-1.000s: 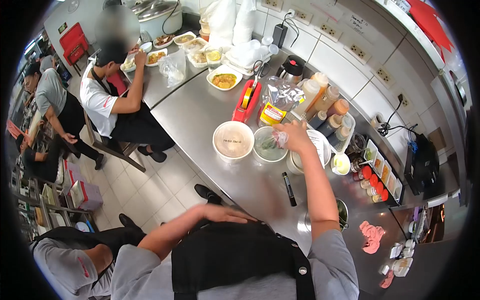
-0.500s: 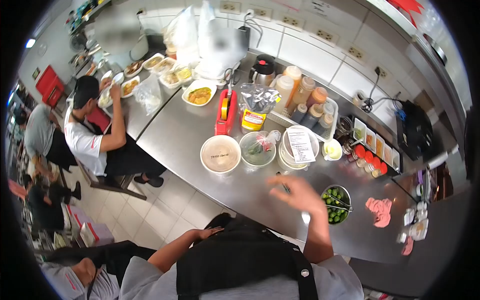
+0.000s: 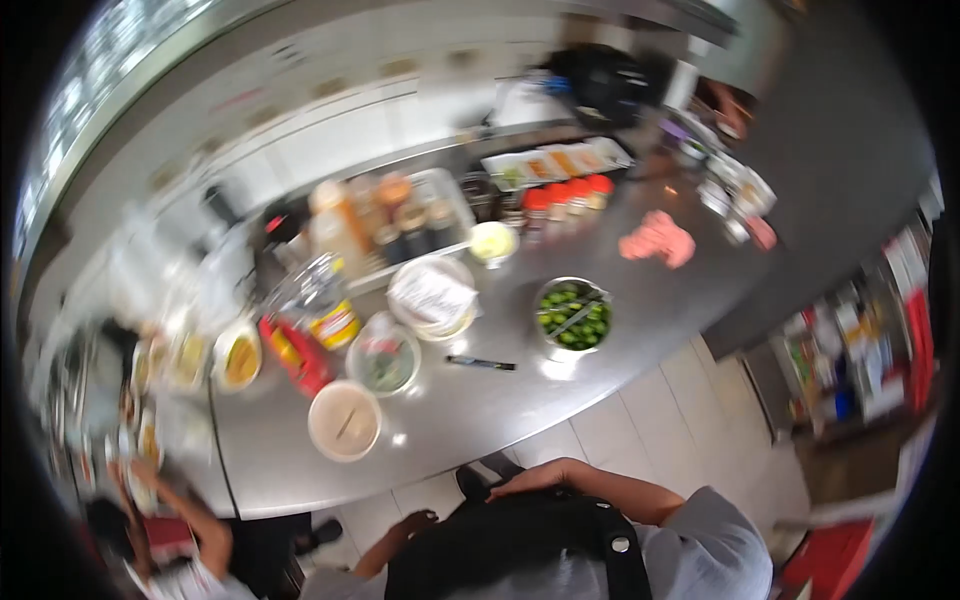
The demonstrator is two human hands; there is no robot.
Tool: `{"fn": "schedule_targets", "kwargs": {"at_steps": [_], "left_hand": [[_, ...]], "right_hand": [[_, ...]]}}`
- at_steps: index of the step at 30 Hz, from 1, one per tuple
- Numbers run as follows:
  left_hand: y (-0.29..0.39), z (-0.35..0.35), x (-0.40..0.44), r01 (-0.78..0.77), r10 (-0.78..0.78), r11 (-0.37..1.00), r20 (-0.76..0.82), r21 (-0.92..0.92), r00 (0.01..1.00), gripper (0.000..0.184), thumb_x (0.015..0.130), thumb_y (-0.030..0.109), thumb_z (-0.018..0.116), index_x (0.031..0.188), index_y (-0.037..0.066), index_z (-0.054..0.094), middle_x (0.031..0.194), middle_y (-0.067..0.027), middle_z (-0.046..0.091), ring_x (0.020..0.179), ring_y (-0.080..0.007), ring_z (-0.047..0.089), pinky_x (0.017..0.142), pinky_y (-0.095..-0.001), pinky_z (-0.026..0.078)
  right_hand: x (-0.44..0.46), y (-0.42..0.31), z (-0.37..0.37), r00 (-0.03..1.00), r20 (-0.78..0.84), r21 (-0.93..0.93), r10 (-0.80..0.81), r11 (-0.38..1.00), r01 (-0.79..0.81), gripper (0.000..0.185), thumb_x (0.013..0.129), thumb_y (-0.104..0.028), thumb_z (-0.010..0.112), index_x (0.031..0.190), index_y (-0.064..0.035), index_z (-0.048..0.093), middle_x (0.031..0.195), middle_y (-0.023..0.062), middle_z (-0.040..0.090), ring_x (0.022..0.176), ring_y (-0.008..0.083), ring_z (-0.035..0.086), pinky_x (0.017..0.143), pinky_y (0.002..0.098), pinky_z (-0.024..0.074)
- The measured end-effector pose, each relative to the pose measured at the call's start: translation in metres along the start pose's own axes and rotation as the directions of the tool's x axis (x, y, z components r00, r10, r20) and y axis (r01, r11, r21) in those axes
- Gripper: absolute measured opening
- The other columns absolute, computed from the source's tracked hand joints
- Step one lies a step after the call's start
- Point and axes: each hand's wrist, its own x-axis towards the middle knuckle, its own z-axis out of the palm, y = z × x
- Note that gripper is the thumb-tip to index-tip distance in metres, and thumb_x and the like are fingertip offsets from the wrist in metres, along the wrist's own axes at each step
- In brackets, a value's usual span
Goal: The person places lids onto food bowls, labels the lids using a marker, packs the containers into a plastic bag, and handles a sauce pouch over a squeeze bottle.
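Observation:
My right hand (image 3: 535, 478) rests against the front of my black apron (image 3: 500, 550), fingers stretched out and holding nothing. My left hand (image 3: 412, 524) is at the apron's other side, a little blurred, with its fingers loosely apart and nothing seen in them. In front of me on the steel counter lies a dark pen (image 3: 481, 363). Around it stand a lidded round tub (image 3: 344, 421) with writing on top, a clear-lidded bowl (image 3: 384, 358), a stacked white container with a paper receipt (image 3: 432, 297), and a metal bowl of small green limes (image 3: 573, 325) with tongs in it.
A tray of sauce bottles (image 3: 385, 225), a red tape dispenser (image 3: 295, 355), red-capped shakers (image 3: 567, 195) and a pink cloth (image 3: 657, 240) are on the counter (image 3: 480, 420). A co-worker (image 3: 185, 530) works at the left. Shelves with goods (image 3: 850, 360) stand at the right.
My right hand has drawn back from over the counter to my apron, leaving the pen in full view. The camera has turned right, so the counter things appear shifted left.

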Motion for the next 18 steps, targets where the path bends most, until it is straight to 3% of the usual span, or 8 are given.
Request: {"fn": "schedule_targets", "kwargs": {"at_steps": [2, 4, 8, 12, 14, 16, 17, 18], "left_hand": [[0.000, -0.010, 0.011, 0.011, -0.017, 0.995, 0.062, 0.097, 0.998, 0.062, 0.099, 0.050, 0.036, 0.138, 0.002, 0.040, 0.141, -0.0164, 0.041, 0.131, -0.0291, 0.040, 0.108, -0.0394, 0.032], [0.007, -0.019, 0.026, 0.009, -0.028, 0.985, 0.107, 0.171, 0.994, 0.062, 0.098, 0.050, 0.037, 0.137, 0.002, 0.042, 0.139, -0.0172, 0.044, 0.129, -0.0296, 0.042, 0.107, -0.0398, 0.034], [0.030, -0.027, 0.057, -0.055, 0.001, 0.956, 0.182, 0.288, 0.983, 0.061, 0.098, 0.049, 0.038, 0.134, 0.001, 0.047, 0.135, -0.0187, 0.049, 0.126, -0.0307, 0.047, 0.105, -0.0405, 0.037], [0.073, -0.027, 0.092, -0.184, 0.086, 0.915, 0.273, 0.359, 0.958, 0.060, 0.098, 0.048, 0.040, 0.131, -0.001, 0.052, 0.132, -0.0202, 0.055, 0.123, -0.0318, 0.052, 0.103, -0.0413, 0.041], [0.096, -0.022, 0.109, -0.266, 0.137, 0.870, 0.315, 0.416, 0.939, 0.060, 0.097, 0.047, 0.040, 0.130, -0.001, 0.054, 0.130, -0.0209, 0.057, 0.122, -0.0323, 0.055, 0.102, -0.0416, 0.043], [0.122, -0.014, 0.129, -0.431, 0.269, 0.725, 0.354, 0.538, 0.896, 0.052, 0.094, 0.043, 0.044, 0.116, -0.001, 0.061, 0.111, -0.0197, 0.065, 0.105, -0.0349, 0.062, 0.091, -0.0447, 0.048], [0.132, -0.007, 0.142, -0.497, 0.333, 0.634, 0.372, 0.592, 0.867, 0.049, 0.093, 0.041, 0.046, 0.110, -0.001, 0.064, 0.101, -0.0192, 0.069, 0.096, -0.0362, 0.065, 0.086, -0.0463, 0.051], [0.144, -0.006, 0.145, -0.423, 0.251, 0.684, 0.352, 0.595, 0.902, 0.048, 0.092, 0.040, 0.046, 0.110, -0.001, 0.064, 0.101, -0.0190, 0.069, 0.096, -0.0362, 0.065, 0.085, -0.0462, 0.051]], "right_hand": [[-0.017, 0.015, 0.014, 0.990, -0.137, 0.116, 0.032, 0.993, -0.016, 0.060, 0.102, -0.049, 0.036, 0.143, -0.0061, 0.044, 0.149, 0.0099, 0.042, 0.138, 0.0206, 0.035, 0.115, 0.0329, 0.0243], [-0.021, 0.051, 0.025, 0.988, -0.156, -0.005, 0.000, 1.000, -0.001, 0.058, 0.102, -0.045, 0.037, 0.144, -0.0053, 0.043, 0.150, 0.0111, 0.040, 0.138, 0.0220, 0.035, 0.115, 0.0332, 0.0252], [-0.031, 0.087, 0.043, 0.964, -0.266, 0.075, 0.005, 0.997, 0.015, 0.058, 0.102, -0.042, 0.037, 0.144, -0.0035, 0.041, 0.152, 0.0150, 0.035, 0.139, 0.0259, 0.034, 0.114, 0.0347, 0.0285], [-0.040, 0.115, 0.052, 0.912, -0.409, -0.050, -0.020, 0.999, 0.000, 0.053, 0.101, -0.035, 0.039, 0.147, -0.0093, 0.036, 0.147, 0.0188, 0.041, 0.135, 0.0345, 0.040, 0.112, 0.0394, 0.0320], [-0.015, 0.184, 0.057, 0.827, -0.538, -0.132, -0.162, 0.985, 0.106, 0.050, 0.099, -0.038, 0.043, 0.138, -0.0080, 0.050, 0.136, 0.0211, 0.052, 0.126, 0.0355, 0.049, 0.106, 0.0414, 0.0386], [-0.011, 0.239, 0.066, 0.704, -0.699, -0.004, 0.123, 0.984, -0.176, 0.047, 0.093, -0.042, 0.049, 0.120, -0.0070, 0.064, 0.121, 0.0209, 0.062, 0.115, 0.0352, 0.058, 0.097, 0.0434, 0.0455], [-0.007, 0.283, 0.077, 0.675, -0.725, 0.026, 0.136, 0.985, -0.170, 0.047, 0.093, -0.042, 0.049, 0.120, -0.0070, 0.064, 0.121, 0.0209, 0.062, 0.115, 0.0352, 0.058, 0.097, 0.0434, 0.0455], [-0.004, 0.332, 0.089, 0.551, -0.795, 0.171, 0.254, 0.965, -0.198, 0.050, 0.093, -0.044, 0.050, 0.121, -0.0057, 0.063, 0.115, 0.0182, 0.065, 0.111, 0.0328, 0.060, 0.094, 0.0411, 0.0472]]}}
